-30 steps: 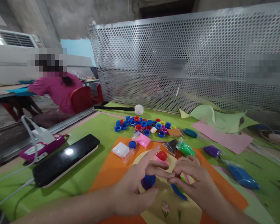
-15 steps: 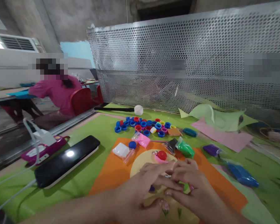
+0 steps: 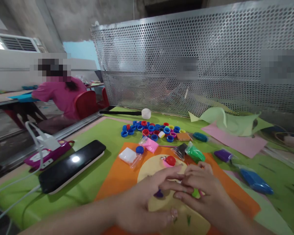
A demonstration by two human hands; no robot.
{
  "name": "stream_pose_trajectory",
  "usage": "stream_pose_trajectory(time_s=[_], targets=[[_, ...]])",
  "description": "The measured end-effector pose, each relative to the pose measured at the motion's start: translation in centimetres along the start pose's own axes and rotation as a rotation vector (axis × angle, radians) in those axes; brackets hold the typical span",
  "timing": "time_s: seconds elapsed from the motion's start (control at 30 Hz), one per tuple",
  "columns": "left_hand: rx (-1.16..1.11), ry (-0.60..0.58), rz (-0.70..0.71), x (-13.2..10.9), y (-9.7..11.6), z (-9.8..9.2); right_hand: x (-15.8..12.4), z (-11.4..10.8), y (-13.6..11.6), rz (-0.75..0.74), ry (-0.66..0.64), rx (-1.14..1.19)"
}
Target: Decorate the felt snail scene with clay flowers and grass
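Note:
My left hand (image 3: 147, 199) and my right hand (image 3: 202, 187) lie together over a pale yellow disc (image 3: 150, 166) on an orange sheet (image 3: 117, 178). The left fingers stretch flat across the disc and touch the right hand's curled fingers. Under them peek a purple clay bit (image 3: 158, 194) and a green clay bit (image 3: 195, 193); which hand grips them I cannot tell. A red cap on a pink clay piece (image 3: 170, 160) sits at the disc's far edge.
Bagged clay lies around: white (image 3: 127, 155), pink (image 3: 150, 145), green (image 3: 195, 154), purple (image 3: 222, 155), blue (image 3: 256, 181). Several bottle caps (image 3: 152, 129) cluster behind. A phone (image 3: 72, 165) and charger (image 3: 47, 143) lie left. Perforated metal screen (image 3: 198, 65) behind; another person sits far left.
My left hand, raised and spread a second ago, has come down flat onto the disc against the right hand, covering the blue pieces. Both hands have hardly moved in the last half second.

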State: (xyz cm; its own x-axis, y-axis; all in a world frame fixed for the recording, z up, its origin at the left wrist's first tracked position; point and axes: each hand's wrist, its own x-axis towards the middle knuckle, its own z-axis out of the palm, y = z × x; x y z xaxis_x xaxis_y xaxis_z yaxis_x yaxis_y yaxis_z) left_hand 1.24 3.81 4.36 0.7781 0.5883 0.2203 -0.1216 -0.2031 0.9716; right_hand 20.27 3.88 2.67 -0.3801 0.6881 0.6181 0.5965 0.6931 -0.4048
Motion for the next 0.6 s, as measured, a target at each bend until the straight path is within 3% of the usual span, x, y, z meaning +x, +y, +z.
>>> stream_pose_trajectory(time_s=[0.2, 0.33, 0.47, 0.6], targets=[[-0.189, 0.122, -0.079, 0.0, -0.1, -0.9, 0.8, -1.2, 0.7, 0.092, -0.053, 0.022], [0.132, 0.115, -0.043, -0.1, 0.1, -0.9, 0.5, -0.8, 0.8, 0.138, -0.101, 0.03], [0.519, 0.012, 0.052, 0.2, 0.0, 0.1, 0.1, 0.1, -0.1, 0.114, -0.125, -0.006], [0.714, -0.013, 0.154, 0.3, -0.2, 0.7, 0.1, 0.0, -0.6, 0.086, -0.182, -0.054]])
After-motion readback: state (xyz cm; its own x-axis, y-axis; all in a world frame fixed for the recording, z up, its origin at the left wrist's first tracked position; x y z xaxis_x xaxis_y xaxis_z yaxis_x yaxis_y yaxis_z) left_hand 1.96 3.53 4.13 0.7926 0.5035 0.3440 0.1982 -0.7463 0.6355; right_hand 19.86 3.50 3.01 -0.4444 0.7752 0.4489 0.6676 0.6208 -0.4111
